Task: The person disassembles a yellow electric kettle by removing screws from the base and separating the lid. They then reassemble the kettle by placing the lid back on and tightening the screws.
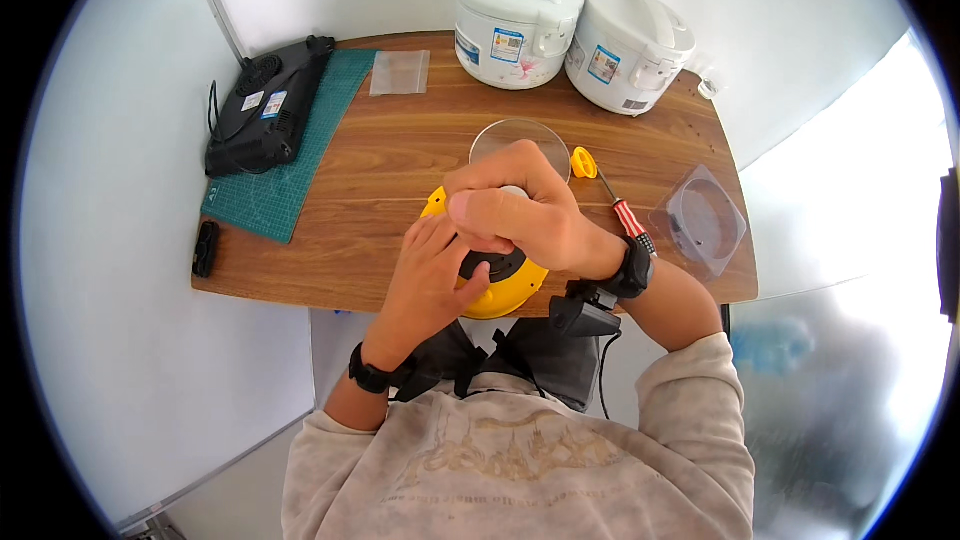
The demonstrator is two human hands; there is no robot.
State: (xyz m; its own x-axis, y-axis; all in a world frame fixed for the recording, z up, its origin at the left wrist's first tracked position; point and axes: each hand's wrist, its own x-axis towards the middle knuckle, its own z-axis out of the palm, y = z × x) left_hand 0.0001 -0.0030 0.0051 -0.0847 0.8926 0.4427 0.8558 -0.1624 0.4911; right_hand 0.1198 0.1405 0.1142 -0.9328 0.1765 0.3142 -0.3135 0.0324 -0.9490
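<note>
A round yellow housing (pixel 510 298) with a dark slotted centre lies at the table's front edge, largely covered by my hands. My left hand (pixel 425 275) rests on its left side, fingers stretched forward and thumb apart over the dark part. Just above it, my right hand (pixel 535 215) is closed, thumb pressed against curled fingers; whatever it may grip is hidden. A small whitish round part (pixel 515 191) peeks out behind the right hand. Beyond lies a clear round disc (pixel 521 124), with a yellow ring-shaped piece (pixel 584 163) beside it and a screwdriver (pixel 628 215) with a striped handle.
Two white rice cookers (pixel 518 25) (pixel 630 50) stand at the back. A black appliance (pixel 270 105) sits on a green cutting mat (pixel 300 210) at left, near a clear bag (pixel 400 72). A small black object (pixel 206 249) lies front left, a clear plastic tray (pixel 706 220) right.
</note>
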